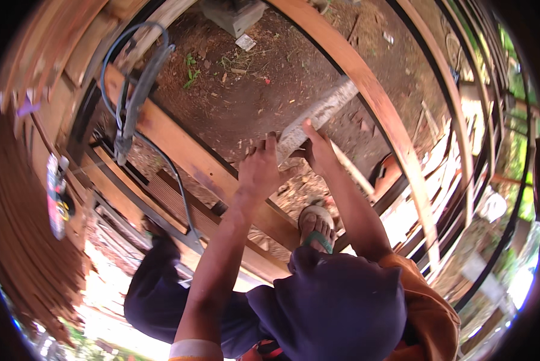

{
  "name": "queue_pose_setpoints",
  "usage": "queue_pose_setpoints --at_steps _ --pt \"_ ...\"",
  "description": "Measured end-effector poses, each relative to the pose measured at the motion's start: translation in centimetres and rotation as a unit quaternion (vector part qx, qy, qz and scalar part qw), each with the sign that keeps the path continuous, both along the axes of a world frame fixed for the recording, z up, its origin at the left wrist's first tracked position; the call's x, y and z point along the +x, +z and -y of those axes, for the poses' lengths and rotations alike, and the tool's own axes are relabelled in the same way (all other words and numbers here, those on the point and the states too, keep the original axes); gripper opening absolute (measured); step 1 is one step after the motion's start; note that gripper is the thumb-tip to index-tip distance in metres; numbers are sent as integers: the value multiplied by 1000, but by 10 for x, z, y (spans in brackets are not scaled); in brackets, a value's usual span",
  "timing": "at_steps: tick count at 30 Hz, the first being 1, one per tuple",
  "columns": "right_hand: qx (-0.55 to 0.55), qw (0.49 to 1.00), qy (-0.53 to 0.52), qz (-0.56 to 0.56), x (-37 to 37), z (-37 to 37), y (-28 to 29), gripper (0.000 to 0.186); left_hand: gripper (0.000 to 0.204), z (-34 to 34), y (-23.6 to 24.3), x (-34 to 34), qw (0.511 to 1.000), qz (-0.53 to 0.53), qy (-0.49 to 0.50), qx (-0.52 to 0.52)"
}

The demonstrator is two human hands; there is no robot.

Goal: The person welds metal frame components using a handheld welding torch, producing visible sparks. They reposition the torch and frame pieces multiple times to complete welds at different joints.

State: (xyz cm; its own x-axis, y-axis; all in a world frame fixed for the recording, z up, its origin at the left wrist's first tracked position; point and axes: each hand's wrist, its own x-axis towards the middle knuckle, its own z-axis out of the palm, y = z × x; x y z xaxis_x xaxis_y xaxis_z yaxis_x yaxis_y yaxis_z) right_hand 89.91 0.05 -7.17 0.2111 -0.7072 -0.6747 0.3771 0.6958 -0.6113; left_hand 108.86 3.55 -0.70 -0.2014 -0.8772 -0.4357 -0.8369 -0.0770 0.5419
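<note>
A rough, grey, weathered bar (pixel 324 111) slants up and to the right between my hands, in the gap between two planed wooden beams. It looks like a length of old timber, though I cannot be sure of the material. My left hand (pixel 259 171) is closed at its near end. Just to the right, my right hand (pixel 321 150) grips its side with the thumb lying along the top. The bar's far end reaches the underside or edge of the curved-looking wooden beam (pixel 378 99).
Another wooden beam (pixel 188 153) crosses at left. A long grey tool (pixel 140 96) with a blue cable lies over it. Stacked brown boards (pixel 29 240) fill the far left, beside a pink-and-yellow item (pixel 56 198). My sandalled foot (pixel 315 228) is below. A concrete block (pixel 237 18) stands on the dirt.
</note>
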Motion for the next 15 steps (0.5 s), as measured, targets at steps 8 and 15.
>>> queue_pose_setpoints --at_steps 8,15 --pt "5 995 42 -91 0 0 15 63 22 -18 -34 -18 989 -18 77 -129" --pt "0 994 28 -104 7 -2 18 63 23 -16 -38 -18 989 -8 61 -135"
